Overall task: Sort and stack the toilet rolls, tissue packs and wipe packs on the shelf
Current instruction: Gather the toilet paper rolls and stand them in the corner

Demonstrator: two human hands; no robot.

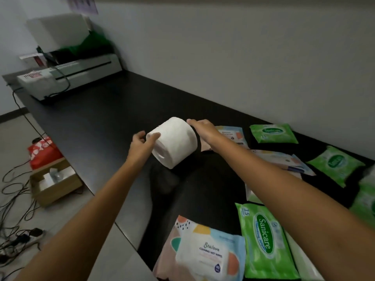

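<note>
**Roll held in both hands over the shelf, packs still scattered**

Head view: The roll [172,142] lies on its side between the two hands, out over the middle of the black shelf [101,110]. It seems to hang just above the top, with a shadow beneath, though I cannot be sure it is clear of the surface. The left hand [142,140] grips the near end, thumb on the paper and fingers curled round behind. The right hand [200,126] cups the far end, fingers bent over its top edge. Neither hand holds anything else.

To the right, packs lie loose and unsorted. A green pack [265,242] and a pastel pack [203,252] sit nearest, the pastel one right at the front edge. Another green pack [273,133] rests by the wall, and more lie between them. A grey machine [67,76] stands at the far left end.

Risks from here, as I judge them:
- Set down on its side, the roll could run along the smooth top and drop off the open front.
- The grip presses from the ends only, so a slack squeeze may let the roll slip, and a hard one may crush it.
- The right forearm passes over the packs, so a low sweep back could push the pastel pack over the edge.
- The glossy packs look slippery, so a stack of them may slide.
</note>
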